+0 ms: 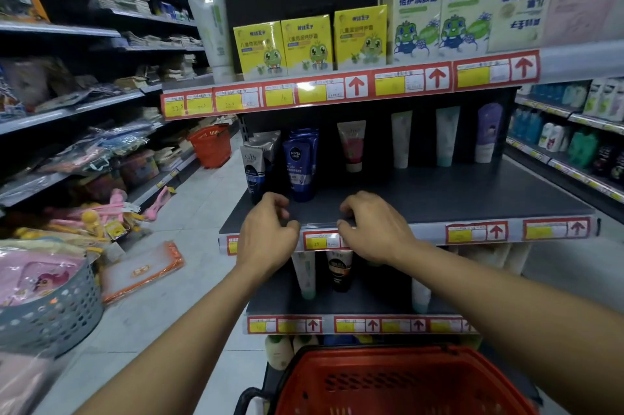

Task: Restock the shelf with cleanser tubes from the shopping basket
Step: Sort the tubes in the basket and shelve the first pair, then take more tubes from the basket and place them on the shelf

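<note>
Both hands work at the front edge of the shelf (472, 191): the left hand (266, 232) and right hand (374, 229) curl their fingers onto its price-label strip (320, 240). Cleanser tubes (300, 164) stand at the back; the red shopping basket (401, 384) sits below.

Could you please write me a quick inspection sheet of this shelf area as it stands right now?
Surface: the dark middle shelf has bare room across its front and right side.
Job's things: cleanser tubes stand upright along the back of the shelf; the red basket sits below, its contents not visible.
Clutter: pink toys and a grey basket lie on the floor at left.
Grippers: left hand and right hand rest curled on the shelf's front edge, holding no tube.
Cables: nothing seen.
Surroundings: yellow boxes on the shelf above; a second red basket down the aisle.
</note>
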{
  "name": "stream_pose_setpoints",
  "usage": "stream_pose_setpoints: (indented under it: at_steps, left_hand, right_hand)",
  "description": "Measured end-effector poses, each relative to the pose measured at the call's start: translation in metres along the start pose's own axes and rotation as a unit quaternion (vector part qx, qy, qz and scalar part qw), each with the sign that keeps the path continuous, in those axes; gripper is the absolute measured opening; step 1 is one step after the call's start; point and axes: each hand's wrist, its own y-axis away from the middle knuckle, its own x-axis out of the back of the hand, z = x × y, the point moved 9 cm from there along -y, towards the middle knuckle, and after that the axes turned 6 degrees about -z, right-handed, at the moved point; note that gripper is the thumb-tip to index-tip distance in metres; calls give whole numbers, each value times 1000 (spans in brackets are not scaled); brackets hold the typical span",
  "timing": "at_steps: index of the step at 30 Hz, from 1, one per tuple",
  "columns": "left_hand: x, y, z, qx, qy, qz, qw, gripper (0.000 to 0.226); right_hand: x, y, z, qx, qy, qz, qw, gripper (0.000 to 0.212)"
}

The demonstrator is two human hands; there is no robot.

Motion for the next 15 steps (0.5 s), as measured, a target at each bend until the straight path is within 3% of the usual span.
stream_pose_setpoints:
  at_steps: [15]
  left_hand:
    - [-70,45,51,-22,-46,-75,996,32]
  right_hand:
    - [11,67,51,-11,1,5,1000,30]
